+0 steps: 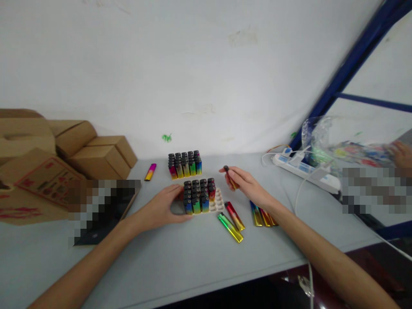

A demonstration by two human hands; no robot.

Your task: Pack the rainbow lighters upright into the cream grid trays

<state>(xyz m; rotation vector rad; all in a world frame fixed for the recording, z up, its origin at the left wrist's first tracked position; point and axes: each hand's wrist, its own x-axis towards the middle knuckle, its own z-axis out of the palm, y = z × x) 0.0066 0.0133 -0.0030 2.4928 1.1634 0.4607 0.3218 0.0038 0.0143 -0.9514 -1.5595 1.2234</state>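
Observation:
My left hand (164,207) curves around the left side of a white tray (220,201), its thumb at the front and its fingers at the back. Rows of colourful lighters (196,204) with black tops stand upright in that tray, and the holes on its right side show bare. Just to the right, above the table, my right hand (246,182) grips a single lighter (232,183), tilted, black top up. Below it lie a red-and-gold lighter (234,216) and a green-and-gold lighter (230,227). Several more lighters (262,216) are partly hidden under my right forearm.
A second block of upright lighters (185,165) stands behind the tray. One pink-and-yellow lighter (150,172) lies to its left. Cardboard boxes (99,159) and a dark flat object (106,214) occupy the left. At right are a power strip (305,171), cables and another person's hand (402,154).

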